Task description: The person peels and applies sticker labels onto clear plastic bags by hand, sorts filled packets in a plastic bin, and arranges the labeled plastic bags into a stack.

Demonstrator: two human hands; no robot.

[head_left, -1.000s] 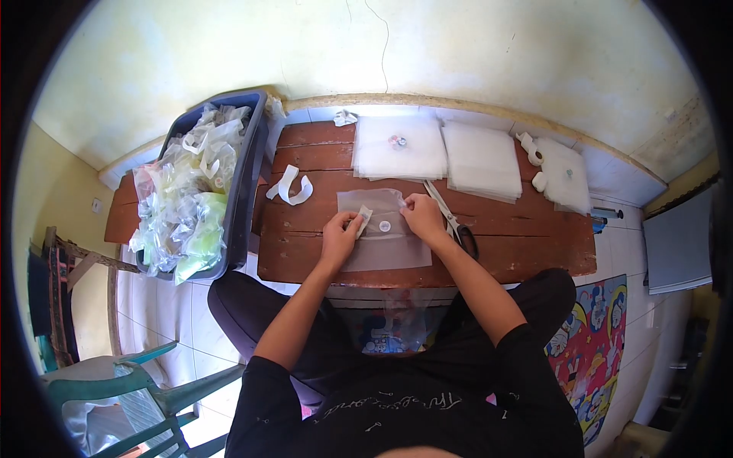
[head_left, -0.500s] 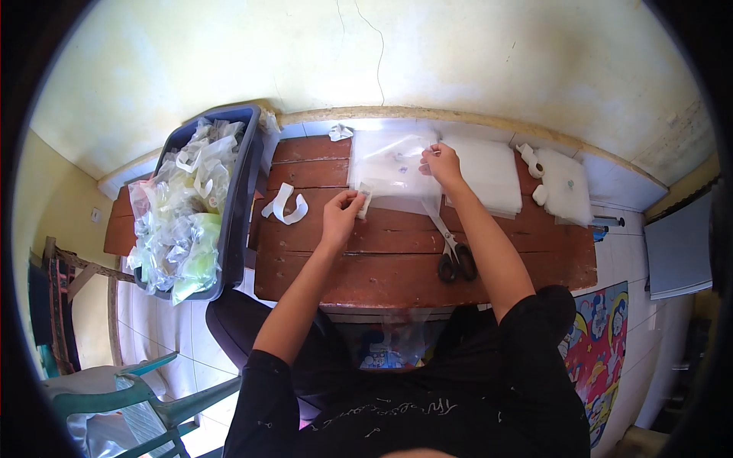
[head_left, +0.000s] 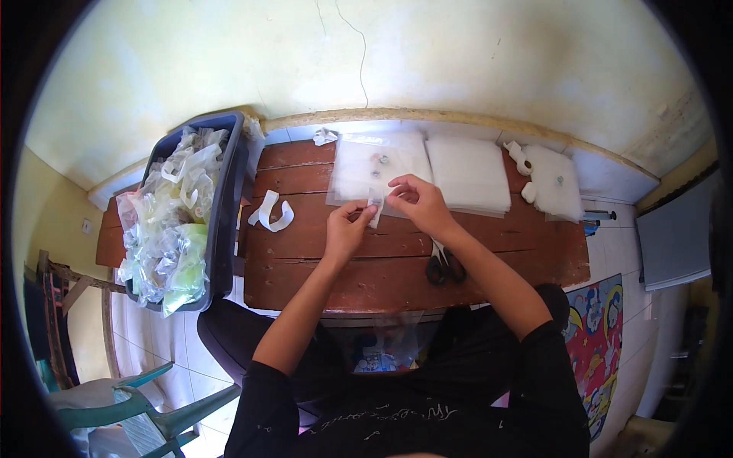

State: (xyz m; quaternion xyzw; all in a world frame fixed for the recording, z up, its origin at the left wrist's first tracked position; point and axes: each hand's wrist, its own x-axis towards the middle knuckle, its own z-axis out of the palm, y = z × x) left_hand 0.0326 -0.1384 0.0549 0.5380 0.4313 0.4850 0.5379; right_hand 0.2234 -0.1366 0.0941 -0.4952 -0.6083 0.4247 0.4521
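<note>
My left hand (head_left: 347,231) pinches a small whitish strip (head_left: 376,211) between thumb and fingers, above the brown wooden table (head_left: 313,263). Just right of the strip is my right hand (head_left: 421,206), fingers curved and thumb apart, with nothing visible between them. Behind both hands lies a stack of clear plastic bags (head_left: 355,164) with small printed marks. Black-handled scissors (head_left: 446,267) rest on the table, their blades partly hidden under my right wrist. To the left, a curled white strip (head_left: 269,214) lies on the wood.
A dark tub (head_left: 221,252) heaped with filled plastic bags (head_left: 179,221) stands at left. More stacked plastic sheets (head_left: 469,172) and bags (head_left: 556,187) lie along the wall, with white rolls (head_left: 519,159) between. A green chair (head_left: 145,408) is at lower left.
My right hand has left the plastic it was pinching over the bag stack and come down and left, beside my left hand. The left hand still pinches the small strip.
</note>
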